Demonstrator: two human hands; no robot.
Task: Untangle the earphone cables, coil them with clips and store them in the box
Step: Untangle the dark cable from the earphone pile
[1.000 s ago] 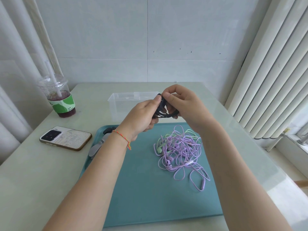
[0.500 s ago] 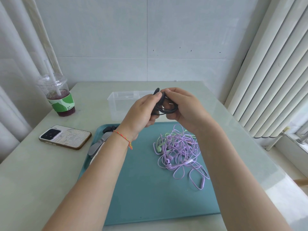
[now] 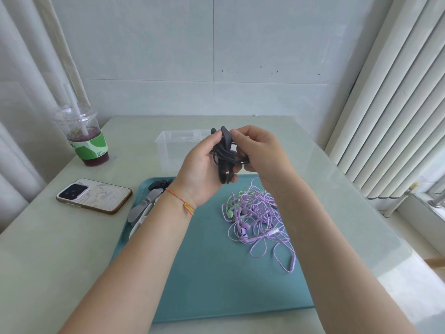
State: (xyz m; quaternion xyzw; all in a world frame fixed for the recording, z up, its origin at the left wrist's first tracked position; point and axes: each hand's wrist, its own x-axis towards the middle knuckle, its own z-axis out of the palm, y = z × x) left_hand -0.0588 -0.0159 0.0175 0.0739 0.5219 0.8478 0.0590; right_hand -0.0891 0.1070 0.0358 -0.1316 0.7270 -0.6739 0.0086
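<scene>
1. Left hand (image 3: 204, 165): fingers curled round a black cable coil (image 3: 225, 155), which is held upright above the far edge of the tray (image 3: 212, 273).
2. Right hand (image 3: 258, 150): fingers are pinched on a dark clip (image 3: 227, 136) at the top of the coil; lower fingers are curled against the coil's loops.
3. Bracelet (image 3: 185, 203): an orange-green thread is worn on the left wrist.
4. Box (image 3: 175, 147): clear plastic, seen on the counter (image 3: 60, 249) just behind the hands, partly hidden by them.
5. Purple cables (image 3: 262, 220): a tangled heap with a green cable (image 3: 230, 210) mixed in is laid on the tray's right half.
6. Spare clips (image 3: 149, 201): dark, grey and white ones are piled at the tray's left edge.
7. Phone (image 3: 94, 195): laid face down on the counter, left of the tray.
8. Cup (image 3: 85, 138): a lidded drink with a straw is stood at the far left.
</scene>
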